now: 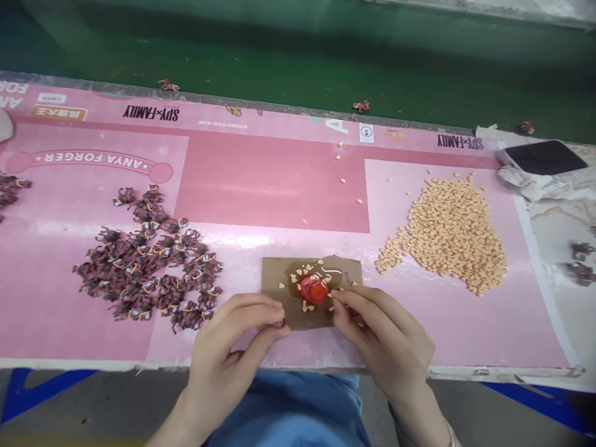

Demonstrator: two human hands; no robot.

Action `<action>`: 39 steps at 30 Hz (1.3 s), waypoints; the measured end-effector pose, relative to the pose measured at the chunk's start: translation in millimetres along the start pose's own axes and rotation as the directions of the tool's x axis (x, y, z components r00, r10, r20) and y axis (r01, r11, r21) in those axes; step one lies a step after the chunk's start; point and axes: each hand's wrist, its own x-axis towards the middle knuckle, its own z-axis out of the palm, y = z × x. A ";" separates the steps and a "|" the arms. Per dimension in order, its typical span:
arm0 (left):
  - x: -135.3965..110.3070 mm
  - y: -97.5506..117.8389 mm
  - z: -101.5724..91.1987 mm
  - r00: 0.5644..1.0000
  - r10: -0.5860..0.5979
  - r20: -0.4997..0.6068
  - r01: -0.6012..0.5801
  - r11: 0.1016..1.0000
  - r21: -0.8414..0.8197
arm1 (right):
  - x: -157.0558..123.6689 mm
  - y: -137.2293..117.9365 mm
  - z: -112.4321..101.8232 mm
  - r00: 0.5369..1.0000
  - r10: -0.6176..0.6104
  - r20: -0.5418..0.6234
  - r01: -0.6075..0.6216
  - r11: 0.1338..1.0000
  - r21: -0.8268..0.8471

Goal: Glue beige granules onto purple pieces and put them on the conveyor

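Left hand [237,338] pinched on small purple figure [279,323], mostly hidden, at near-left corner of cardboard [274,273]. Right hand [388,335] pinched on tan piece [330,295], beside red cap [318,291]. Both probably light; hold figure by body, stiff piece by edge.

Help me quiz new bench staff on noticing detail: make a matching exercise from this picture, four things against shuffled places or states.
Things
1. Pile of tan pieces
2. Dark-screened phone
3. Red round object
4. Left hand

Places or states
A. On the brown card
B. Pinching a small purplish-brown piece
C. On crumpled white material
D. On the pink sheet, right of the card

Pairs: 1-D, 2-C, 3-A, 4-B
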 end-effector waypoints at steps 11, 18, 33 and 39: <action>-4.9 -4.9 -0.8 0.999 -0.047 -0.023 0.047 0.999 0.005 | 1.9 1.4 -2.1 0.999 -0.024 0.031 0.025 1.000 -0.011; -6.8 -2.3 2.4 0.980 0.192 -0.050 -0.182 0.971 0.157 | 9.6 -20.1 -13.8 0.996 0.069 0.050 -0.077 0.982 0.172; -6.2 6.8 4.8 0.953 0.301 -0.039 -0.274 0.908 0.317 | 13.6 -43.3 -7.8 0.998 0.040 0.045 -0.048 0.978 0.201; -0.3 10.6 6.2 0.957 0.291 -0.006 -0.273 0.904 0.328 | 9.0 -42.3 -14.4 0.994 0.014 0.105 -0.043 0.960 0.276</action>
